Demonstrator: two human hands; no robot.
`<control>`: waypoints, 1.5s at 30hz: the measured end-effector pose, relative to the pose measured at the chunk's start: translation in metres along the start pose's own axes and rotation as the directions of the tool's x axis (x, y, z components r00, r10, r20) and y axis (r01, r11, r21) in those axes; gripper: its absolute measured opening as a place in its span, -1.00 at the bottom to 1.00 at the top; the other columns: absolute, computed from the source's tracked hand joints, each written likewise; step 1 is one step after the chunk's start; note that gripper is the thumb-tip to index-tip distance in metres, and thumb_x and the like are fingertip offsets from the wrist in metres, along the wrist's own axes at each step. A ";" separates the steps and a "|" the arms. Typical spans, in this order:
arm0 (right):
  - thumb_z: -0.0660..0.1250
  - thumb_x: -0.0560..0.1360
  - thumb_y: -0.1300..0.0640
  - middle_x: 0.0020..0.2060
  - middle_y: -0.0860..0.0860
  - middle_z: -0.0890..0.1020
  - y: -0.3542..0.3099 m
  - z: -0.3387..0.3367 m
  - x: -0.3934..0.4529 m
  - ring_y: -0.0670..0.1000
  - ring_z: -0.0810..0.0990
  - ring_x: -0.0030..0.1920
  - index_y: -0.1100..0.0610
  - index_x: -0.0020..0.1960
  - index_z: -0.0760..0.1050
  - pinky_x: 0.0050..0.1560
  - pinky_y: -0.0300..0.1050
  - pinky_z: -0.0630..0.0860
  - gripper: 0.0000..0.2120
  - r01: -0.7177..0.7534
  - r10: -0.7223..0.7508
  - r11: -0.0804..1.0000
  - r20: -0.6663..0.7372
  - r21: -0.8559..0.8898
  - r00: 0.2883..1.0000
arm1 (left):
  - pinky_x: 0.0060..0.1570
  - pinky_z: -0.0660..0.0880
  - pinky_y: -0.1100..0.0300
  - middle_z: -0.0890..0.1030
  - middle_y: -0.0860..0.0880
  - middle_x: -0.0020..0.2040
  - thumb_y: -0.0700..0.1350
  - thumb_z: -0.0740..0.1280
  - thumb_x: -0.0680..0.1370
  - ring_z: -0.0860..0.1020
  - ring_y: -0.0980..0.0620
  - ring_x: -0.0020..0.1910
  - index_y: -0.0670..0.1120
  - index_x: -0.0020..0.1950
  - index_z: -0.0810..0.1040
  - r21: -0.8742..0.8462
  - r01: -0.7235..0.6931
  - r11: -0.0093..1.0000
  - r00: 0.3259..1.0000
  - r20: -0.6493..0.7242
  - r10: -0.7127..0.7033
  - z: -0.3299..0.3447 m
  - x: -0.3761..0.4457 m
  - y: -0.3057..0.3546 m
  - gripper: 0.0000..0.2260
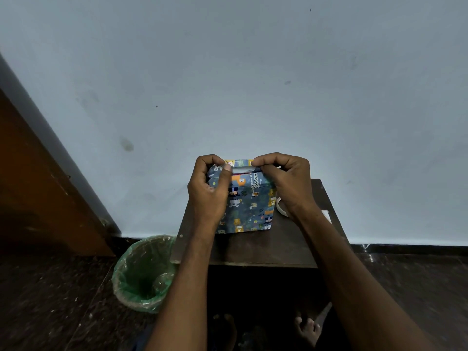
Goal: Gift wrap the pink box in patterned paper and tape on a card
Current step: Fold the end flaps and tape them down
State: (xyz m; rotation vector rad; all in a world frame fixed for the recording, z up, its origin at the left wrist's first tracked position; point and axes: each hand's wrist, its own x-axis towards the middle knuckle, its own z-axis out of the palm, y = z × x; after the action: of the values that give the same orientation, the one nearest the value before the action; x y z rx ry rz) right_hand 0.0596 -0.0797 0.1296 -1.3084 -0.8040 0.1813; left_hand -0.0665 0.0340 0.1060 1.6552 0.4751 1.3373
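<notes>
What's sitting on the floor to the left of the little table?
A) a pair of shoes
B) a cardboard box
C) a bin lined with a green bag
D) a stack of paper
C: a bin lined with a green bag stands on the floor left of the table.

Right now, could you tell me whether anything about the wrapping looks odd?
Only the blue animal-patterned wrapped box: at its top edge, between both hands, a pale strip shows where the paper isn't closed. Tape or bare paper, I cannot tell.

Pale blue wall (253, 72), dark speckled floor (50, 300), wooden door (38, 186)
</notes>
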 end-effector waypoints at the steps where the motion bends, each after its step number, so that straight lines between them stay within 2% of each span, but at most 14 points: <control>1: 0.35 0.50 0.34 -0.18 0.07 0.77 0.000 0.000 0.000 0.08 0.73 -0.12 0.12 -0.15 0.76 -0.07 0.00 0.63 -0.76 -0.002 0.002 1.000 -0.002 0.009 1.000 | -0.01 0.58 0.13 0.65 0.00 -0.01 -0.25 0.43 0.64 0.64 0.06 -0.04 -0.14 0.10 0.57 -0.017 0.007 1.000 1.000 -0.006 -0.007 0.000 0.001 0.000 -0.92; 4: 0.37 0.48 0.25 -0.18 0.07 0.77 0.001 0.000 0.001 0.10 0.73 -0.12 0.09 -0.14 0.76 -0.09 0.02 0.65 -0.81 0.016 -0.016 1.000 -0.010 0.017 1.000 | -0.04 0.58 0.22 0.69 -0.02 0.06 -0.29 0.39 0.65 0.67 0.11 -0.01 -0.13 0.18 0.61 -0.076 0.045 0.996 0.999 -0.015 -0.046 0.000 0.002 0.001 -0.86; 7: 0.48 0.50 0.22 -0.18 0.05 0.77 0.004 0.000 0.000 0.23 0.72 -0.11 0.10 -0.07 0.77 -0.07 0.18 0.69 -0.91 0.058 -0.058 0.998 -0.006 -0.033 0.998 | -0.08 0.59 0.29 0.71 0.00 0.08 -0.32 0.37 0.66 0.68 0.17 -0.02 -0.12 0.21 0.65 -0.121 0.081 0.989 0.996 -0.012 -0.083 0.000 0.003 0.002 -0.82; 9: 0.51 0.51 0.27 -0.18 0.02 0.76 0.007 0.000 0.001 0.21 0.71 -0.11 0.13 -0.03 0.77 -0.07 0.12 0.68 -0.90 0.069 -0.070 0.995 -0.022 -0.068 0.997 | -0.08 0.60 0.29 0.72 0.01 0.07 -0.32 0.37 0.66 0.68 0.18 -0.03 -0.14 0.19 0.67 -0.140 0.097 0.985 0.995 -0.020 -0.100 0.000 0.004 0.002 -0.83; 11: 0.51 0.50 0.32 -0.17 -0.01 0.77 0.008 0.000 0.002 0.08 0.71 -0.12 0.13 0.03 0.76 -0.03 0.01 0.66 -0.84 0.059 -0.061 0.996 -0.032 -0.062 0.998 | -0.08 0.62 0.23 0.73 0.01 0.04 -0.32 0.38 0.66 0.69 0.16 -0.04 -0.16 0.15 0.69 -0.151 0.117 0.982 0.992 -0.026 -0.122 -0.001 0.005 0.000 -0.86; 14: 0.51 0.50 0.34 -0.10 0.02 0.77 0.008 0.000 0.003 0.03 0.73 -0.05 0.13 0.16 0.74 0.04 0.00 0.69 -0.74 0.020 -0.021 0.999 -0.033 -0.030 0.999 | -0.03 0.67 0.04 0.75 -0.01 0.03 -0.31 0.38 0.66 0.71 0.03 -0.01 -0.15 0.11 0.72 -0.174 0.138 0.975 0.989 -0.023 -0.144 -0.002 0.005 -0.004 -0.86; 17: 0.51 0.51 0.32 -0.13 0.02 0.78 0.008 -0.002 0.003 0.06 0.76 -0.07 0.15 0.04 0.77 -0.01 0.06 0.71 -0.84 0.002 -0.005 0.998 -0.045 -0.062 0.999 | -0.01 0.67 0.09 0.76 -0.04 0.08 -0.30 0.37 0.67 0.72 0.01 0.04 -0.10 0.14 0.74 -0.147 0.132 0.980 0.990 -0.024 -0.137 -0.001 0.004 -0.003 -0.82; 21: 0.49 0.51 0.33 -0.17 -0.02 0.78 0.006 -0.005 0.003 0.05 0.75 -0.11 0.13 -0.06 0.77 -0.08 -0.03 0.66 -0.86 0.022 -0.025 0.997 -0.047 -0.069 0.999 | 0.02 0.62 0.24 0.75 0.01 0.12 -0.26 0.40 0.66 0.71 0.08 0.09 -0.07 0.20 0.73 -0.055 0.068 0.996 0.997 0.047 -0.065 -0.009 0.004 -0.004 -0.82; 25: 0.47 0.51 0.35 -0.17 0.00 0.77 0.007 -0.005 0.002 0.06 0.75 -0.09 0.15 -0.07 0.77 -0.07 -0.05 0.66 -0.85 0.028 -0.030 0.997 -0.029 -0.066 0.999 | -0.02 0.62 0.16 0.75 0.02 0.01 -0.30 0.46 0.59 0.71 0.04 0.01 -0.07 0.07 0.72 -0.037 0.049 0.998 0.997 0.065 -0.046 -0.014 0.006 -0.007 -0.85; 28: 0.46 0.51 0.38 -0.17 0.02 0.78 0.008 -0.007 0.002 0.05 0.76 -0.06 0.19 -0.07 0.77 -0.05 -0.06 0.65 -0.84 0.033 -0.034 0.999 -0.022 -0.042 0.999 | -0.02 0.62 0.10 0.75 0.00 -0.06 -0.36 0.42 0.54 0.70 0.01 -0.04 -0.02 -0.06 0.72 -0.052 0.068 0.996 0.996 0.060 -0.065 -0.013 0.006 -0.010 -0.77; 32: 0.44 0.50 0.42 -0.14 0.05 0.78 0.008 -0.010 0.002 0.05 0.76 -0.03 0.21 -0.08 0.76 -0.03 -0.07 0.66 -0.83 0.042 -0.041 0.999 0.019 -0.033 0.999 | 0.02 0.65 0.00 0.76 -0.03 -0.03 -0.39 0.39 0.54 0.71 -0.07 0.02 -0.07 -0.07 0.73 -0.082 0.104 0.991 0.992 0.073 -0.098 -0.013 0.007 -0.014 -0.76; 37: 0.35 0.51 0.47 -0.07 0.08 0.77 0.010 -0.014 0.001 0.05 0.74 0.04 0.26 -0.07 0.74 0.01 -0.09 0.64 -0.78 0.098 -0.095 0.994 0.069 -0.042 0.993 | -0.02 0.61 0.13 0.75 -0.05 -0.01 -0.41 0.34 0.56 0.69 0.00 0.03 -0.12 -0.11 0.68 -0.144 0.173 0.974 0.984 0.079 -0.163 -0.010 0.006 -0.011 -0.77; 42: 0.50 0.51 0.33 -0.07 0.06 0.77 0.011 -0.015 0.001 0.05 0.75 -0.02 0.25 -0.05 0.75 -0.04 -0.10 0.65 -0.94 0.092 -0.088 0.994 0.065 -0.059 0.994 | -0.02 0.59 0.11 0.73 -0.07 -0.02 -0.43 0.31 0.56 0.67 -0.04 0.03 -0.05 -0.18 0.67 -0.234 0.218 0.947 0.974 0.116 -0.195 -0.009 0.007 -0.012 -0.68; 45: 0.53 0.48 0.35 -0.11 0.01 0.78 0.012 -0.012 0.002 0.02 0.76 -0.04 0.21 -0.06 0.76 -0.03 -0.08 0.66 -0.91 0.090 -0.087 0.991 0.031 -0.102 0.996 | 0.01 0.57 0.06 0.71 -0.05 -0.02 -0.42 0.27 0.55 0.66 -0.04 0.04 -0.02 -0.19 0.66 -0.237 0.209 0.949 0.974 0.142 -0.179 -0.009 0.007 -0.013 -0.66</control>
State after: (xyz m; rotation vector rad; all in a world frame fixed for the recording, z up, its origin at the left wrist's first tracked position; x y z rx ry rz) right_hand 0.0723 -0.0849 0.1192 -1.3667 -0.9024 0.0875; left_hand -0.0696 0.0498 0.0990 1.4301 0.3708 1.0982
